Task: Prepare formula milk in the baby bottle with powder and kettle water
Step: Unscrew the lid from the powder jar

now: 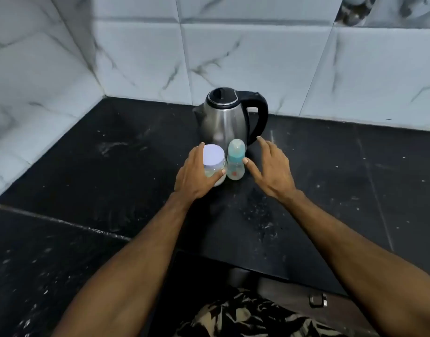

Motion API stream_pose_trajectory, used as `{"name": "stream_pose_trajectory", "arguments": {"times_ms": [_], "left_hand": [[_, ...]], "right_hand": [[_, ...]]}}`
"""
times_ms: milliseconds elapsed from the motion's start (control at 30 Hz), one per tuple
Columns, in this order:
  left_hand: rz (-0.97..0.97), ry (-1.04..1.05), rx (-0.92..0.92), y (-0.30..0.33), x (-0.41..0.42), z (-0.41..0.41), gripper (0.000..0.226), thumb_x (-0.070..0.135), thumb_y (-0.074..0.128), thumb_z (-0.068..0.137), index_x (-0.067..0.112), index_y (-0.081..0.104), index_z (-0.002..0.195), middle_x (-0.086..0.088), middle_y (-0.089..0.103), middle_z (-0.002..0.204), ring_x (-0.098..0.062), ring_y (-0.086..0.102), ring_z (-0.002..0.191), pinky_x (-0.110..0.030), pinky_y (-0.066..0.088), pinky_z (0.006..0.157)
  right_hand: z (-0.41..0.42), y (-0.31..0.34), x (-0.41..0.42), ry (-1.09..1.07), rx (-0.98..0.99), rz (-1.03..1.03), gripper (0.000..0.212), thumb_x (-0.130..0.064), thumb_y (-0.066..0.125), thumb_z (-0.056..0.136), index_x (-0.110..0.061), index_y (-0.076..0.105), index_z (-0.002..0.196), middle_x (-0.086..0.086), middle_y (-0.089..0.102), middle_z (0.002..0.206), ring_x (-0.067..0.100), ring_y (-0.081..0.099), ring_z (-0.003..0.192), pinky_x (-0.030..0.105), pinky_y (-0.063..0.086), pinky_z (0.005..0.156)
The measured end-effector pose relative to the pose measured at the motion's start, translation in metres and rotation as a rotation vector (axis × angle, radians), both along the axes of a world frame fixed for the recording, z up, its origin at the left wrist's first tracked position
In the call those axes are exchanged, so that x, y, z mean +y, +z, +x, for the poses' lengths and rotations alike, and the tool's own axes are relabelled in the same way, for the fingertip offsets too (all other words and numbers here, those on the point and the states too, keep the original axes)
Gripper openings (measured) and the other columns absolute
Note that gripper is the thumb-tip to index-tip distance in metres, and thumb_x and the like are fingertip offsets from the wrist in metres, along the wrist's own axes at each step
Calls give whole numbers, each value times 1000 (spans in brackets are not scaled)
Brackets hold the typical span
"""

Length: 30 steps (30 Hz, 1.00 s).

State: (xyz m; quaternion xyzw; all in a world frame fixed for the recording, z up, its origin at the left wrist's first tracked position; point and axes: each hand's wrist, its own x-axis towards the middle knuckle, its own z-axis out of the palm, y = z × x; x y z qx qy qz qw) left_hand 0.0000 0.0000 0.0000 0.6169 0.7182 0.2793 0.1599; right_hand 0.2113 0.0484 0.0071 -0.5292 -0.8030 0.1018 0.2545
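Note:
A small clear jar (215,164) with a white lid and pale powder stands on the black counter (112,166). My left hand (197,173) grips the jar from the left, thumb across its front. Right beside the jar stands a baby bottle (235,161) with a teal collar and a clear cap. My right hand (272,169) hovers just right of the bottle with fingers spread; its thumb tip is at the bottle's collar. Behind both stands a steel kettle (223,117) with a black lid and handle, its handle facing right.
White marble-look tiled walls meet in a corner at the back left. The counter's front edge runs across the lower frame, with a drawer handle (317,300) below it at the right. White specks dot the countertop.

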Motion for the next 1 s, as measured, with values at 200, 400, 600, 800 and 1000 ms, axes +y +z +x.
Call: {"name": "stream_pose_trajectory", "arguments": {"times_ms": [200,400,600,800,1000], "left_hand": [[-46,31,-81,-2,16,-3,105,50,77,77,19,14,154,-4,27,158,-25,34,141,-45,36,108],[2,5,-198,-2,10,-13,111,40,88,66,21,20,152,-6,44,147,-24,44,133,-36,40,104],[14,-63,-294,11,-41,-19,117,34,90,65,27,14,153,3,50,136,-13,49,121,-24,38,96],[-16,-55,-359,0,-82,-22,120,29,91,65,29,11,154,15,48,131,-5,46,123,-18,34,100],[-29,-37,-408,-12,-92,-26,116,31,89,67,29,12,154,33,46,122,6,47,116,0,34,92]], "right_hand": [[-2,-7,-9,-38,7,-53,74,-57,45,97,-9,30,151,13,45,147,28,45,132,44,35,109],[-7,-8,-19,-89,108,-122,75,-59,45,96,-12,28,151,12,43,147,31,45,130,47,39,104],[-15,-16,-41,-92,231,-222,70,-59,48,95,-15,33,147,12,49,138,28,49,124,49,44,102],[-31,-19,-64,29,307,-262,61,-61,47,93,-18,43,136,4,55,125,18,52,114,44,47,97],[-58,-4,-70,179,333,-236,63,-56,53,92,-12,46,138,5,55,126,9,51,110,30,48,94]]}}
